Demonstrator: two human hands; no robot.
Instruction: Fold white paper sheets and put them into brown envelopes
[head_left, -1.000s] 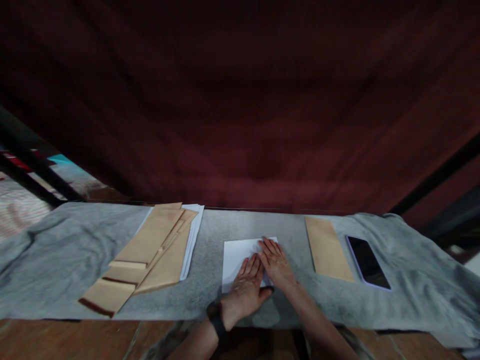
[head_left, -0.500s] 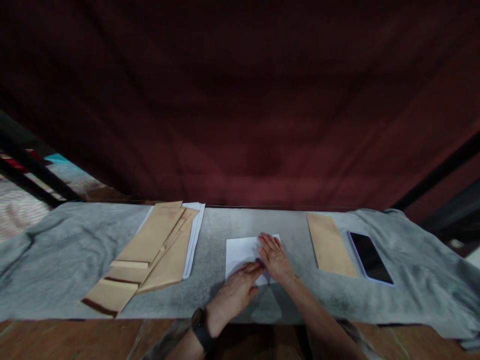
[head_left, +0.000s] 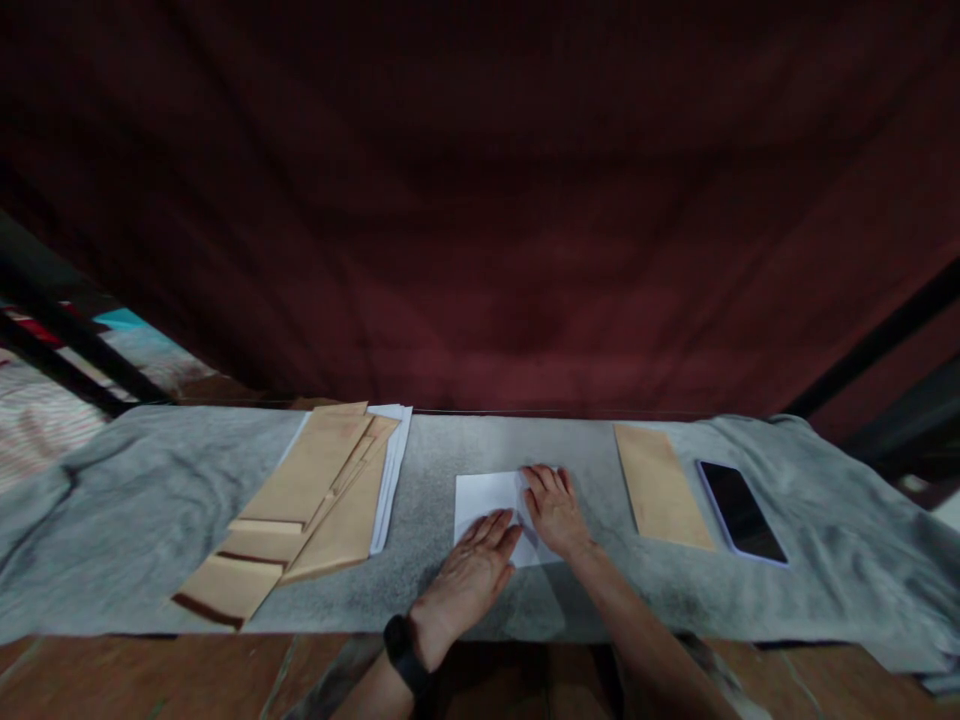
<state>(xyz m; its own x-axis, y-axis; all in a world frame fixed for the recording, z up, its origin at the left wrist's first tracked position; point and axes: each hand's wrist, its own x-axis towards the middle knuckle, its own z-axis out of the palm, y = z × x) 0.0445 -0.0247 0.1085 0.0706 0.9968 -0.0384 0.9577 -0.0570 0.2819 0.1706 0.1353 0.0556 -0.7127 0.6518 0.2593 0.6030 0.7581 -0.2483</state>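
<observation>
A folded white sheet of paper (head_left: 487, 492) lies on the grey cloth in front of me. My left hand (head_left: 480, 560), with a dark watch at its wrist, rests flat on the paper's near left part, fingers stretched out. On the right part of the sheet lies my right hand (head_left: 553, 508), its fingers extended toward the far edge. Both palms face down, and neither hand grips anything. The hands cover much of the paper's near and right sides.
Several brown envelopes (head_left: 315, 470) overlap at the left, on top of white sheets (head_left: 390, 490). To the right lie a single brown envelope (head_left: 664, 485) and a phone (head_left: 742, 510). A grey cloth (head_left: 150, 480) covers the surface; a dark red curtain (head_left: 480, 250) hangs behind.
My left hand has spread flatter over the paper. My right hand has shifted slightly to the right, toward the paper's right edge. The envelopes and phone have stayed put.
</observation>
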